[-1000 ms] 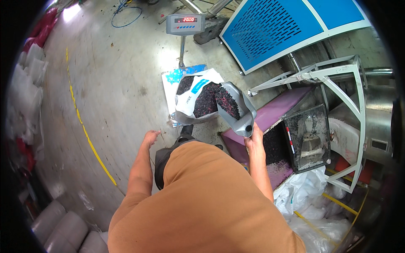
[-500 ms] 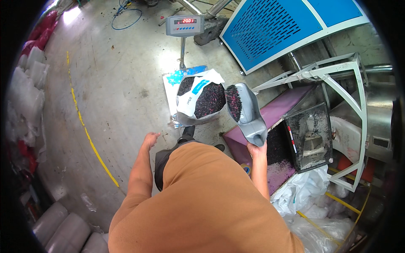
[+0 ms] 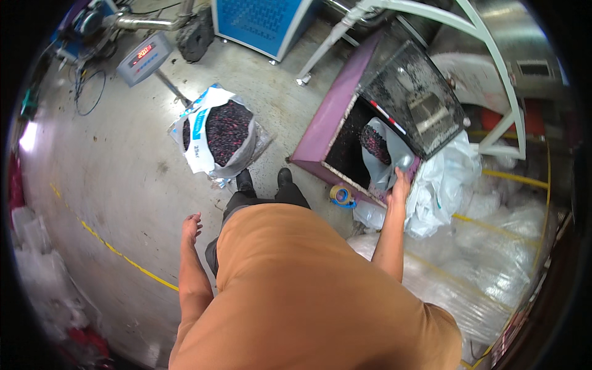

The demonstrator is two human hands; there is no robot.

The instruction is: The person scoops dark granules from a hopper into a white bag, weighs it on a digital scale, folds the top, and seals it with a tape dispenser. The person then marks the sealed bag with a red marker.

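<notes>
My right hand (image 3: 398, 186) grips the handle of a grey scoop (image 3: 398, 150). The scoop is inside the opening of a purple bin (image 3: 312, 145), with dark and reddish granules (image 3: 374, 143) in its bowl. My left hand (image 3: 192, 227) hangs over the floor to the left of my legs, empty, its fingers loosely apart. Ahead of my feet, an open white sack (image 3: 200, 142) full of dark and pinkish granules (image 3: 228, 132) stands on a floor scale (image 3: 264, 143). The scale's display (image 3: 145, 58) is lit red on a post.
A dark hinged lid (image 3: 425, 102) leans open over the bin's far right side. Tape rolls (image 3: 341, 196) lie by its near corner. White plastic sacking (image 3: 441, 185) and clear wrapped packs (image 3: 487, 246) lie at right. A white frame (image 3: 484, 37) and blue cabinet (image 3: 265, 24) stand beyond.
My right hand has carried the loaded scoop from beside the sack rightward into the bin. The view has turned right, and my left hand stays free.
</notes>
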